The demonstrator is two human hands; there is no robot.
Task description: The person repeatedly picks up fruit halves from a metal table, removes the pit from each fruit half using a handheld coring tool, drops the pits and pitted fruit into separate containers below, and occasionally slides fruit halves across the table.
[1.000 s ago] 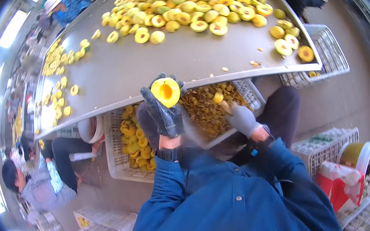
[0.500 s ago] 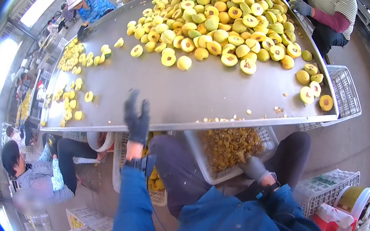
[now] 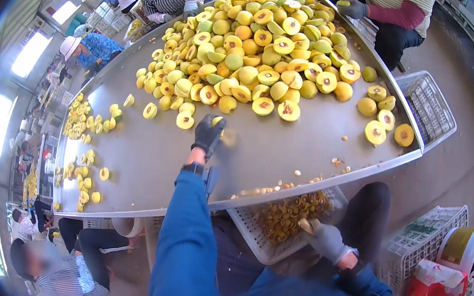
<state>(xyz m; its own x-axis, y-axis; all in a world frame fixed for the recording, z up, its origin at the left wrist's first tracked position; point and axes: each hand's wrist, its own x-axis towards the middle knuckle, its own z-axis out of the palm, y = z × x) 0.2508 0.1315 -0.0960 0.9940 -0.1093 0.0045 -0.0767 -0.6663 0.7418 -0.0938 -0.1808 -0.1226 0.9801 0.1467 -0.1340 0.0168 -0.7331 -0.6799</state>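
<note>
My left hand [image 3: 209,135], in a dark glove, is over the metal table at the near edge of the fruit pile. Its fingers are closed around a yellow peach half [image 3: 219,122]. Halved yellow peaches [image 3: 255,49], many with brown pits showing, are heaped just beyond it. My right hand [image 3: 325,240], in a grey glove, is low beside my knee. Those fingers are closed on a short tan object [image 3: 305,225] whose kind I cannot make out. Beside that hand, a light plastic crate [image 3: 251,237] holds brown pits [image 3: 281,218].
The metal table [image 3: 152,164] has a raised rim, with pit bits along its near edge. More peach pieces [image 3: 78,119] lie at its left end. A crate [image 3: 428,109] stands at the right corner. Co-workers sit around the table. A red bag [image 3: 436,288] and a white bucket [image 3: 461,246] are at right.
My left hand has moved from the table's near edge forward to the pile and closed on a peach half. My right hand stays low, still gripping the tan object. The view has shifted.
</note>
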